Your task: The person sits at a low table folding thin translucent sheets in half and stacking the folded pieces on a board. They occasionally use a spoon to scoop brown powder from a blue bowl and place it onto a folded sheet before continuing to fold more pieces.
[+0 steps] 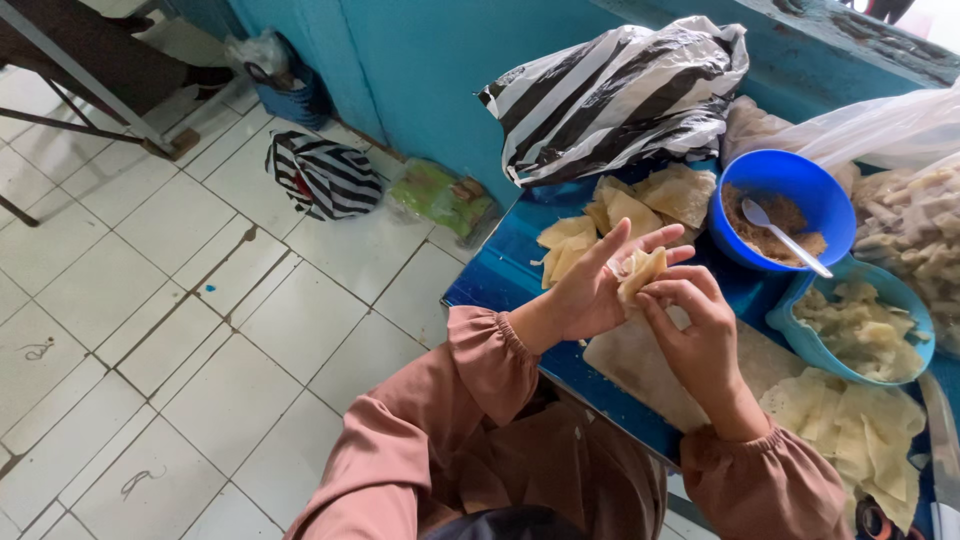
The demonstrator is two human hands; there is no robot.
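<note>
A person in dusty-pink gathered sleeves is working at a blue table (500, 285) that is filling the right half of the frame, seen from above. Near the centre, the left hand (600, 285) is lying open with fingers spread, cradling a small pale dough wrapper (640, 270) against its palm. The right hand (700, 335) is coming in from the lower right, its fingertips pinching and folding the edge of that same wrapper, so both hands are grasping it just above the table.

Directly beneath the hands, a pale wooden board (640, 370) is lying on the table. Just above the hands, a loose pile of folded yellowish wrappers (640, 205) is sitting on the tabletop. To the right of that pile, a round blue bowl (825, 195) is holding brown filling with a white spoon (785, 235) resting in it. Below that bowl, toward the right edge, a light blue bowl (805, 335) is holding pale finished pieces. At the lower right, a stack of flat square wrappers (850, 420) is lying beside the right wrist.

At the top centre, a black-and-white striped plastic bag (620, 95) is slumping against a teal wall (420, 60). The left half of the frame is showing a white tiled floor (150, 300), with a second striped bag (320, 175) lying on it in the upper left.
</note>
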